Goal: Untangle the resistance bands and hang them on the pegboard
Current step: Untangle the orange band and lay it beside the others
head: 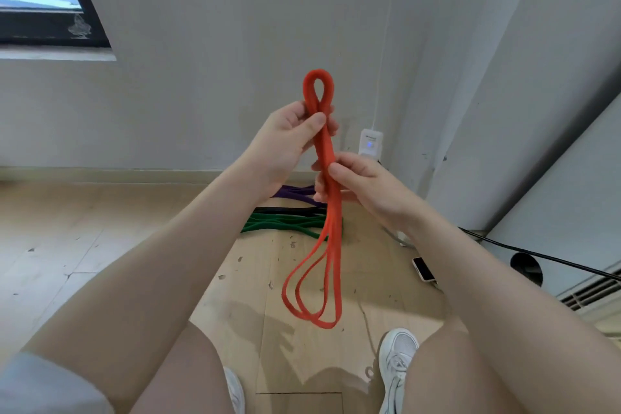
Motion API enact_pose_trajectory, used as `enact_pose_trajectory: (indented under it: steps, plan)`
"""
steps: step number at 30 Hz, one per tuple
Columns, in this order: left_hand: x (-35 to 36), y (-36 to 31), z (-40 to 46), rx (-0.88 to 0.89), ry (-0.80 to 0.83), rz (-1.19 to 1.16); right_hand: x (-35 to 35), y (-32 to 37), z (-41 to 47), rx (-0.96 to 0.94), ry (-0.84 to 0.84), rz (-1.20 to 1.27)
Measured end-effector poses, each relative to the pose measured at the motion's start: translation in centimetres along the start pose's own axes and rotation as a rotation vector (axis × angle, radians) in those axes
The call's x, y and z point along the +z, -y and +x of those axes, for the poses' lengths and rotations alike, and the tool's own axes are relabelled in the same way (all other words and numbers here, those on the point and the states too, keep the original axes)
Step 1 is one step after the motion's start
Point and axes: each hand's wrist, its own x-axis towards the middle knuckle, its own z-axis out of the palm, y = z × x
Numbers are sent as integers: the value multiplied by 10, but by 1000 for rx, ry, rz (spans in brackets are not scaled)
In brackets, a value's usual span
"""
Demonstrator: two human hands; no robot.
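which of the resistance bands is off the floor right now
The orange band: the left hand and right hand hold it up, loops dangling. The purple band, black band and green band lie on the floor.

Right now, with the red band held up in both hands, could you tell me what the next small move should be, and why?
Probably draw the hands apart to open the folds. The left hand pinches the red band just under its top loop, the right hand grips the bunched strands lower down, and several loops hang doubled below. No pegboard shows in view yet.
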Motion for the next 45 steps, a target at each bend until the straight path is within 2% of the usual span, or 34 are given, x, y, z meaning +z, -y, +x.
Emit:
enact_pose_trajectory:
  steps: [2, 5, 7, 9, 11, 15, 18, 22, 24, 26, 30, 35, 39, 41, 45]
  plan:
    - [2, 2, 4, -7, -23, 54, 9, 4, 5, -12, -60, -43]
    - [7, 18, 2, -146, -76, 22, 15, 7, 15, -41, -236, -7]
    - [11, 44, -10, -245, -34, 45, 13, 7, 22, -26, -352, 14]
    - [14, 70, -31, -264, 34, 195, 11, 5, 28, -3, -434, 60]
    - [18, 80, -48, -205, 11, 314, 14, 3, 32, 22, -468, 86]
    - [21, 76, -45, -77, -208, 326, 28, -2, 37, 23, -499, -87]
    - [25, 78, -41, 48, -319, 373, 42, -4, 43, 5, -606, -112]
    - [25, 85, -38, 39, -411, 295, 54, -3, 51, 49, -684, -42]
    - [19, 86, -36, 64, -406, 411, 54, -6, 52, 58, -643, -26]
    - [11, 84, -33, 33, -413, 436, 49, -12, 50, 54, -527, -30]
    - [-6, 77, -19, -127, -447, 198, 39, -46, 32, 162, -404, -111]
    - [-16, 83, 6, -267, -527, -52, 36, -94, 27, 159, -117, -220]
    - [-24, 111, 32, -322, -633, -215, 36, -123, 52, 192, -134, -308]
    - [-35, 137, 44, -363, -735, -339, 27, -144, 65, 213, -138, -460]
    - [-72, 224, 49, -538, -936, -453, -3, -193, 97, 297, 108, -902]
